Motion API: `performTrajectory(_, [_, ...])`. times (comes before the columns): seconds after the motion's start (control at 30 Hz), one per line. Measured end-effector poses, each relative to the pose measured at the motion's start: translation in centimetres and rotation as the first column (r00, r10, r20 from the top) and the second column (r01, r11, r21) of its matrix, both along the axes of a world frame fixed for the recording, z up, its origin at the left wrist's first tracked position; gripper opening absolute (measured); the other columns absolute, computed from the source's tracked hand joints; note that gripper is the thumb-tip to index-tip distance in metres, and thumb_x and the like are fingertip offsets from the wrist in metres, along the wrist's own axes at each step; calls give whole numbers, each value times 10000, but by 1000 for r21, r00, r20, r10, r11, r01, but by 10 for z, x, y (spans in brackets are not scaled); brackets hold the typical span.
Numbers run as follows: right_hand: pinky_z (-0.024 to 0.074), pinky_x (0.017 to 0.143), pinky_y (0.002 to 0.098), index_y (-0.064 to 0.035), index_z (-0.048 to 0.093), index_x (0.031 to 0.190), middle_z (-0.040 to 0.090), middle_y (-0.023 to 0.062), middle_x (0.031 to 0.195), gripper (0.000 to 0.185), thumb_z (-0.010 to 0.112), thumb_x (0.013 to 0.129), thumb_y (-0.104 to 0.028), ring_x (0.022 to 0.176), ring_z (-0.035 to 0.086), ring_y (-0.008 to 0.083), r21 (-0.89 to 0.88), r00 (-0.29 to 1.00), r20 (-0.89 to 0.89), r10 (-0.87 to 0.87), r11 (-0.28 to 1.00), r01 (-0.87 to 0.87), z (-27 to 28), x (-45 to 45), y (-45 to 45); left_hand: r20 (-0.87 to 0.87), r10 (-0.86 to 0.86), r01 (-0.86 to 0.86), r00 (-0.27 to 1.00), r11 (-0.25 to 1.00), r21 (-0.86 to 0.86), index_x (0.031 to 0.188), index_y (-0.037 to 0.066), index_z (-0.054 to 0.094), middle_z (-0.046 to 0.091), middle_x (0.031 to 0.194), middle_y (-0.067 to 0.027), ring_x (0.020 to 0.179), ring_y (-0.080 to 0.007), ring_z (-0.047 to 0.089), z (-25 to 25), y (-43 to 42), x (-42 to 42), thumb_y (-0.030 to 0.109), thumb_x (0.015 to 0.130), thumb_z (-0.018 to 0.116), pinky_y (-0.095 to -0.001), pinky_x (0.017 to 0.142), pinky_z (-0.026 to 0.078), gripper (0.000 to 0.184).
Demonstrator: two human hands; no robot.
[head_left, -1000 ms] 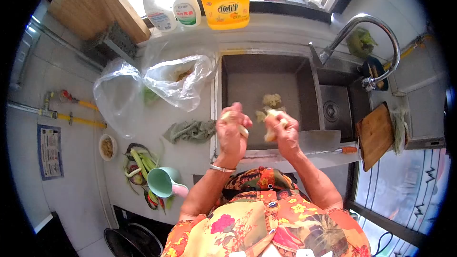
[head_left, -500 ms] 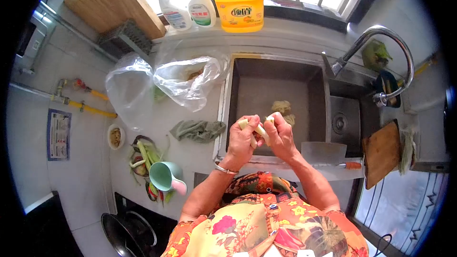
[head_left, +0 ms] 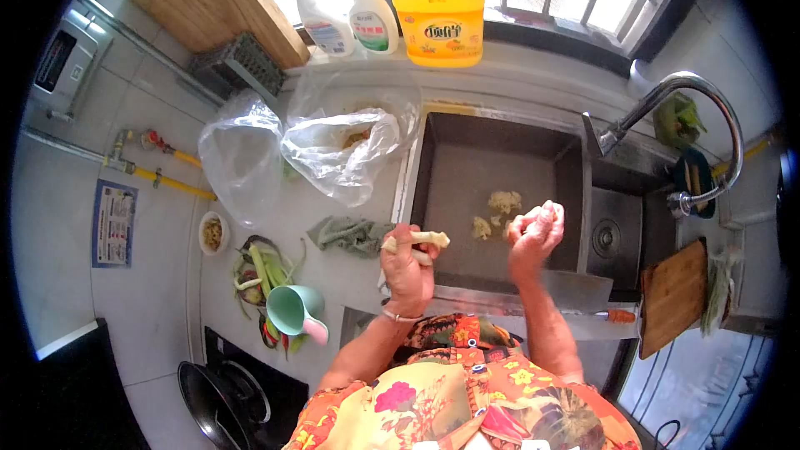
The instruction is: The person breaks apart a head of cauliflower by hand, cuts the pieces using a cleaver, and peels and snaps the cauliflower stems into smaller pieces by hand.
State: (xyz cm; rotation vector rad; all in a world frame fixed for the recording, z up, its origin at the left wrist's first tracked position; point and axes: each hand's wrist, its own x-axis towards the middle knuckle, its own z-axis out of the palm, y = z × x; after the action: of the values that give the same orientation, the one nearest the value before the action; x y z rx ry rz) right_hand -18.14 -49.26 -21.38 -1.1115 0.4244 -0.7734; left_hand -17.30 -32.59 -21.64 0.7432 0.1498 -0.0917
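My left hand (head_left: 406,277) is closed around a pale, branching cauliflower stalk (head_left: 430,239), above the near left corner of the sink (head_left: 454,158). My right hand (head_left: 536,233) hovers over the right part of the basin, fingers pinched together; whatever they hold is hidden. Beneath and beside it, pale cauliflower pieces (head_left: 504,202) lie on the basin floor. A knife with an orange handle (head_left: 620,316) rests along the sink's front edge, below my right hand. To the left of the basin, a grey-green cloth (head_left: 350,236) lies crumpled near my left hand.
Plastic bags (head_left: 346,158) sit on the left counter. Nearer are a mint-green cup (head_left: 292,310), long green vegetables (head_left: 267,267) and a small white bowl (head_left: 213,233). A curved faucet (head_left: 708,83) arches over the small right basin. A wooden board (head_left: 673,296) leans at the right.
My hands, together on the stalk before, are now apart, the right one shifted right. More pale pieces show in the sink. The whole view has shifted slightly.
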Motion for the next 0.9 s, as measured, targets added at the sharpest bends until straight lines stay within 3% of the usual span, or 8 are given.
performTrajectory(0.1, [256, 298, 207, -90, 396, 780, 333, -29, 511, 259, 360, 965, -267, 373, 343, 48, -33, 958, -4, 286, 958, -286, 9, 2, -8, 66, -43, 39, 997, 997, 64, 889, 47, 534, 532, 759, -49, 586, -128, 511, 29, 1, 0, 261, 905, 536, -270, 506, 424, 215])
performTrajectory(0.17, [300, 322, 231, -73, 428, 750, 465, 31, 575, 210, 436, 898, -222, 381, 371, 79, 160, 829, -38, 558, 822, -546, 13, -1, -5, 59, -101, 94, 993, 989, 113, 908, 46, 541, 541, 774, -48, 577, -132, 523, 38, 0, 3, 240, 900, 549, -272, 488, 424, 195])
performTrajectory(0.27, [347, 395, 247, -22, 544, 905, 491, 50, 614, 171, 460, 783, -108, 460, 431, 110, 383, 726, 54, 686, 657, -650, 24, -5, 11, -56, -278, 281, 959, 958, 57, 986, 33, 565, 576, 720, -39, 547, -116, 536, 44, 3, 6, 206, 881, 582, -242, 468, 442, 203])
performTrajectory(0.43, [360, 474, 220, -16, 569, 1059, 462, 8, 644, 320, 507, 798, -190, 525, 436, 91, 313, 518, -85, 851, 517, -797, 33, -11, 9, -39, -446, 448, 894, 888, 105, 1011, 23, 585, 610, 758, -56, 582, -119, 556, 44, 19, 10, 120, 860, 603, -234, 485, 449, 181])
performTrajectory(0.5, [333, 488, 217, -26, 590, 1026, 457, -19, 658, 293, 592, 808, -221, 553, 405, 65, -170, 511, -297, 806, 482, -860, 41, -13, 9, -20, -486, 481, 874, 857, 183, 1014, 22, 590, 615, 786, -69, 610, -125, 568, 48, 21, 11, 84, 845, 614, -236, 497, 456, 182])
performTrajectory(0.57, [353, 499, 216, -36, 606, 1013, 507, -23, 716, 287, 669, 791, -205, 577, 439, 68, -220, 510, -350, 786, 460, -860, 54, -13, 6, 5, -487, 450, 874, 811, 373, 1021, 18, 586, 625, 802, -84, 635, -121, 581, 54, 21, 11, 33, 803, 650, -220, 514, 472, 228])
performTrajectory(0.63, [381, 500, 230, -26, 609, 987, 557, 11, 743, 259, 697, 770, -137, 582, 467, 87, -337, 539, -472, 697, 422, -841, 62, -12, 5, 18, -466, 425, 884, 820, 383, 1030, 18, 584, 627, 809, -84, 644, -121, 587, 59, 17, 10, 22, 789, 662, -220, 517, 478, 253])
performTrajectory(0.9, [478, 548, 304, -45, 614, 982, 614, 120, 816, 219, 657, 768, -60, 646, 601, 219, -743, 802, -309, 511, 397, -539, 61, -15, 2, -54, -467, 453, 883, 813, 366, 1009, -2, 607, 638, 832, -87, 655, -115, 604, 70, 21, 8, 35, 786, 669, -211, 474, 472, 234])
